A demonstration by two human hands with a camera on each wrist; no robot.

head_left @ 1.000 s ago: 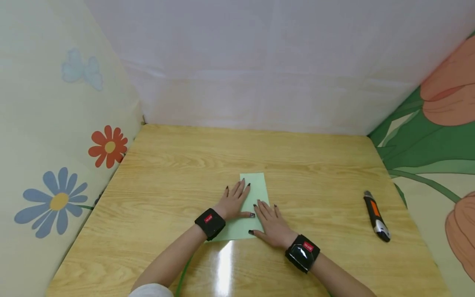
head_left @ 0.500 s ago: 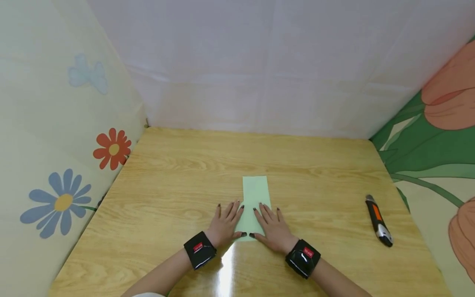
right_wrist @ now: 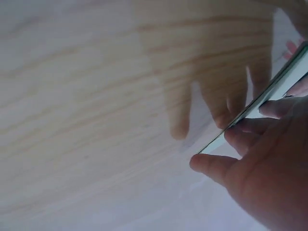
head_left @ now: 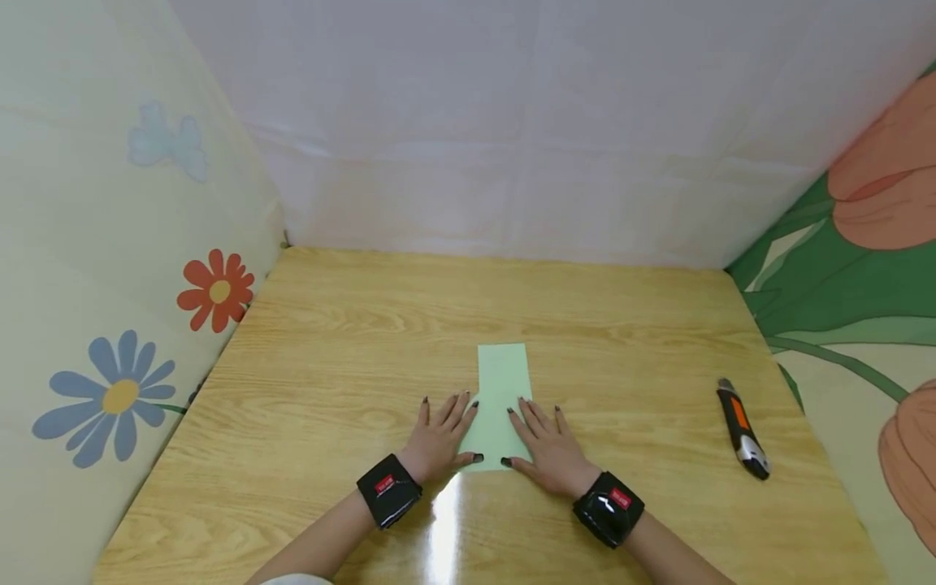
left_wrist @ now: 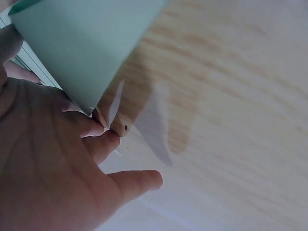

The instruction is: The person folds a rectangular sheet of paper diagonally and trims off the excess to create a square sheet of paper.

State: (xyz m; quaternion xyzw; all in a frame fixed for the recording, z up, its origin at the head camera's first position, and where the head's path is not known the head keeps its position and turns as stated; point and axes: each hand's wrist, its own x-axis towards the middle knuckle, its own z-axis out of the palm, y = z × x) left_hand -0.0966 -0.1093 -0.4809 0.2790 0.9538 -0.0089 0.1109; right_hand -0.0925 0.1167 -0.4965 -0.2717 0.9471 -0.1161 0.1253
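Observation:
A light green sheet of paper point(head_left: 502, 382) lies on the wooden table with its long side running away from me; its near part is wider on the left. My left hand point(head_left: 435, 443) rests at its lower left edge, fingers straight and spread. In the left wrist view, a paper flap point(left_wrist: 86, 48) curves up over the table beside that hand's fingers. On the lower right edge lies my right hand point(head_left: 552, 451), also with straight fingers. Its fingertips touch the paper's stacked edge point(right_wrist: 252, 107) in the right wrist view. The two thumbs point at each other across the paper.
A black and orange utility knife point(head_left: 742, 431) lies on the right side of the wooden table point(head_left: 351, 341). White cloth point(head_left: 512, 130) hangs behind the table, and flower-printed cloth point(head_left: 88, 244) borders it at the left and right.
My left hand has slid from the middle of the paper back to its lower left edge. The paper's lower left part looks narrower. My right hand has shifted slightly right.

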